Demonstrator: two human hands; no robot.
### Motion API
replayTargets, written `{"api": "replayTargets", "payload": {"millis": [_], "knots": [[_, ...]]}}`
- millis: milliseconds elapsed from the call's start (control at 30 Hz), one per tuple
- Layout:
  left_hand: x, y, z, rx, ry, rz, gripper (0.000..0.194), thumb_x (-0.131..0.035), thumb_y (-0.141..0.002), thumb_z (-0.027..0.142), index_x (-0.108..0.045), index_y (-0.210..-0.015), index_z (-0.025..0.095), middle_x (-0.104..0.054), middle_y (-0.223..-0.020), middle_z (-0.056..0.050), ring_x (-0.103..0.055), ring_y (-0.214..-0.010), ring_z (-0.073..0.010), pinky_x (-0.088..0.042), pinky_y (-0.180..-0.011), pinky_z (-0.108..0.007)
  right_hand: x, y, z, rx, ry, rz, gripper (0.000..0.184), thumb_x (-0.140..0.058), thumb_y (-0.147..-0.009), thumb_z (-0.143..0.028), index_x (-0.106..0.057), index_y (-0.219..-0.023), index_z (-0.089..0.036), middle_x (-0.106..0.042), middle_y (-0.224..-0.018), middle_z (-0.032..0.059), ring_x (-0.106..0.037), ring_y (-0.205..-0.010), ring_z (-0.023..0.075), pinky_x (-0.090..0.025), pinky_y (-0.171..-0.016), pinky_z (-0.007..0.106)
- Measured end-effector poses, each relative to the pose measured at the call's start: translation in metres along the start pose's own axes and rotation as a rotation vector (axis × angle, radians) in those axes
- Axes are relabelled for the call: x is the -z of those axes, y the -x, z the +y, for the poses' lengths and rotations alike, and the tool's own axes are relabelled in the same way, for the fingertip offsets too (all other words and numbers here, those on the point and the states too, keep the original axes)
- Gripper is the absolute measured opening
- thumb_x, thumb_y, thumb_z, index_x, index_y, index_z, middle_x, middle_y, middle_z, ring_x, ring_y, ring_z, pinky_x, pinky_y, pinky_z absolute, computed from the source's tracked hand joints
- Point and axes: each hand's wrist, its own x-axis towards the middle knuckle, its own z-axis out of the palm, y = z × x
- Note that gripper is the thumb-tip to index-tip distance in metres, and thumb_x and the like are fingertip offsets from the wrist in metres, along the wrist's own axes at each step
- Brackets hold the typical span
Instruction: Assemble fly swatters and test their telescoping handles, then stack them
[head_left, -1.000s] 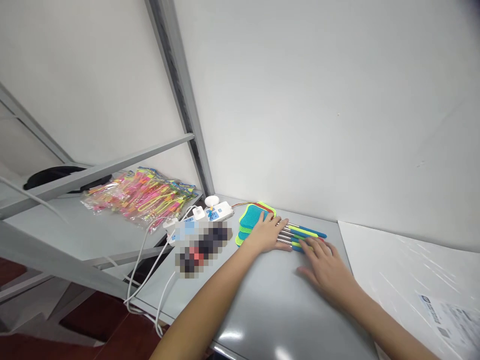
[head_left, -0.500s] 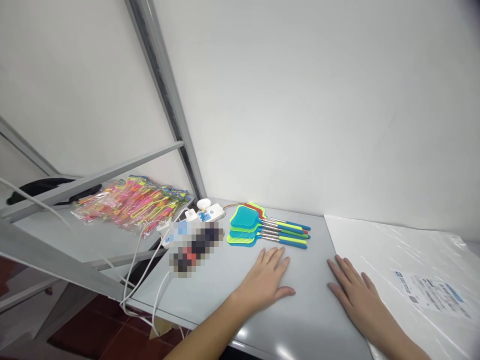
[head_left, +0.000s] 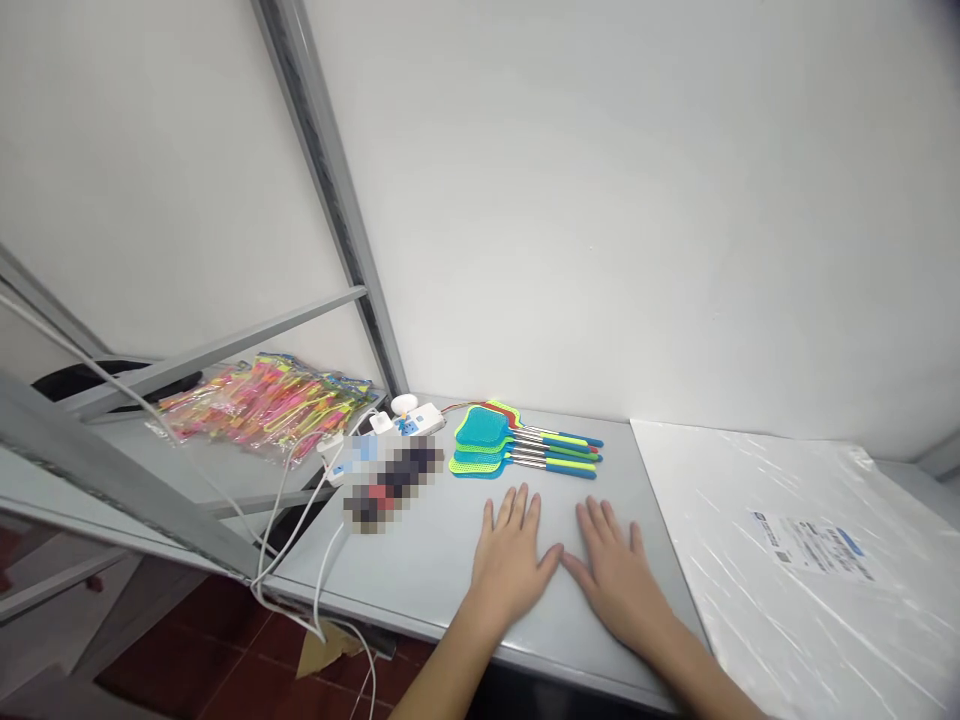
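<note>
My left hand [head_left: 508, 560] lies palm down on the grey tabletop [head_left: 420, 560], fingers spread, holding nothing. Beside it, my right hand [head_left: 615, 565] also rests flat with its fingers apart; the two thumbs come close together, perhaps touching. Beyond the hands is a pile of fly swatters [head_left: 484, 428] with blue, yellow-green and red mesh heads. Their heads point left, while the metal shafts and coloured handles [head_left: 570, 467] point right. Neither hand touches them.
A white plastic-wrapped package with a label [head_left: 814, 548] lies at right. At left are a white power strip [head_left: 420, 421], a blurred-out object [head_left: 394, 487] and white cables [head_left: 322, 590]. Past the metal shelf post [head_left: 330, 190] sit bagged colourful items [head_left: 270, 405].
My right hand has moved left, off the package's edge, to lie beside my left hand. The left hand has turned to point more straight ahead. The view has shifted slightly.
</note>
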Motion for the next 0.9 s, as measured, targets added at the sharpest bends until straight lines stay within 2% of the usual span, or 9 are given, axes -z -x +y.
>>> {"api": "replayTargets", "payload": {"millis": [100,267,767,900], "knots": [[-0.003,0.004,0.001,0.023,-0.016,-0.009,0.066,-0.025,-0.095,0.058,-0.029,-0.15,0.021,-0.021,-0.158,-0.009,-0.014,-0.146,-0.0295,-0.014,-0.115,-0.057,-0.005,0.0,-0.014,-0.041,-0.012,-0.025,0.075,-0.018,-0.094,-0.063,-0.027,-0.151,-0.015,-0.019,-0.158,0.011,-0.013,-0.146,0.0325,-0.013,-0.111,0.063],[-0.002,0.004,0.001,0.029,-0.008,-0.022,0.067,-0.023,-0.095,0.058,-0.031,-0.149,0.02,-0.021,-0.158,-0.01,-0.014,-0.146,-0.029,-0.013,-0.115,-0.057,-0.001,0.001,-0.011,-0.051,-0.024,-0.022,0.076,-0.018,-0.094,-0.063,-0.026,-0.151,-0.014,-0.02,-0.158,0.0111,-0.013,-0.146,0.0296,-0.011,-0.112,0.061],[0.005,0.008,-0.002,0.006,0.012,-0.032,0.065,-0.026,-0.095,0.059,-0.034,-0.148,0.022,-0.023,-0.158,-0.009,-0.015,-0.146,-0.03,-0.016,-0.115,-0.057,-0.01,0.003,-0.004,-0.023,-0.022,0.026,0.069,-0.023,-0.095,-0.058,-0.029,-0.15,-0.018,-0.024,-0.157,0.0082,-0.019,-0.145,0.0284,-0.016,-0.113,0.059],[0.002,0.008,-0.004,0.006,0.042,-0.017,0.065,-0.024,-0.095,0.06,-0.033,-0.149,0.024,-0.022,-0.158,-0.008,-0.014,-0.146,-0.0291,-0.016,-0.116,-0.057,-0.013,0.005,-0.003,0.001,0.004,0.07,0.068,-0.027,-0.095,-0.058,-0.033,-0.149,-0.017,-0.029,-0.155,0.0089,-0.024,-0.143,0.0314,-0.021,-0.111,0.061]]}}
